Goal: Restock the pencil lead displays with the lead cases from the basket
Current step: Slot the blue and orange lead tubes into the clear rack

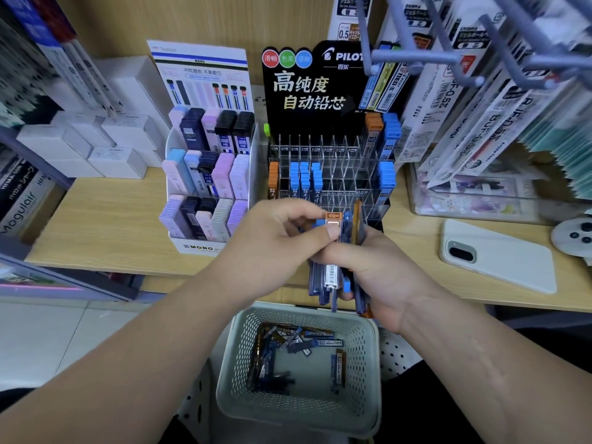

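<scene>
Mono display (208,187) left of Pilot display (333,168), both on shelf (105,219), boxes (96,145) further left, phone (499,257) to the right, basket (368,363) in front below shelf edge with lead cases (288,344) in it

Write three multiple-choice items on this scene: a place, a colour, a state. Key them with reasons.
1. The basket sits: A) below the shelf edge; B) on the shelf; C) atop the display.
2. Cap of the lead case the left hand pinches: A) green; B) white; C) orange.
3. The right hand: A) hangs empty; B) grips a bundle of lead cases; C) rests on the phone.
A, it shows beneath both hands; C, orange shows above the thumb; B, blue cases fill its grip.
</scene>
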